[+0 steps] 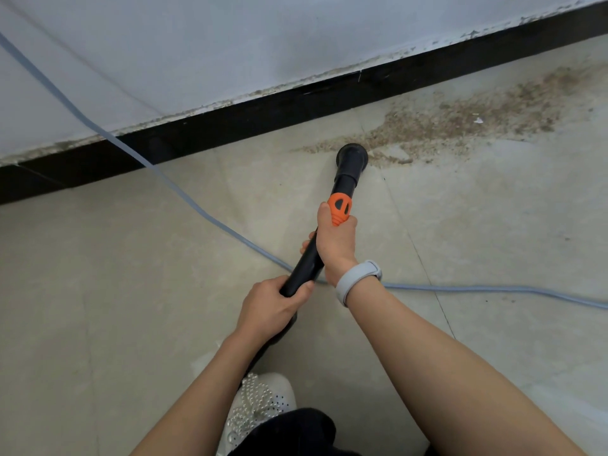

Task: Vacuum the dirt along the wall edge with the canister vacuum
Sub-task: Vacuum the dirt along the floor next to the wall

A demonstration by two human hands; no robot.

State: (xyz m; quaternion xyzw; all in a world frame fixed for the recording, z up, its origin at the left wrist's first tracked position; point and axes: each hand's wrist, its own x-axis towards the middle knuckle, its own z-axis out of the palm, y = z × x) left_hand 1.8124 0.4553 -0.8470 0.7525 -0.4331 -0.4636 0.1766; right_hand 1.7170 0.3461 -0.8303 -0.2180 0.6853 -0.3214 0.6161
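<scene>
A black vacuum wand (307, 263) with an orange collar (340, 207) points away from me toward the wall. Its round black nozzle (351, 156) rests on the floor at the left end of a brown dirt patch (460, 120) that spreads to the right along the black baseboard (250, 116). My right hand (335, 241) grips the wand just behind the orange collar. My left hand (276, 301) grips the wand lower down, nearer my body. The canister itself is out of view.
A grey-blue cable (184, 199) runs from the wall at upper left across the beige floor, under the wand, and off to the right. My white beaded shoe (260, 403) stands below my arms. A grey band is on my right wrist.
</scene>
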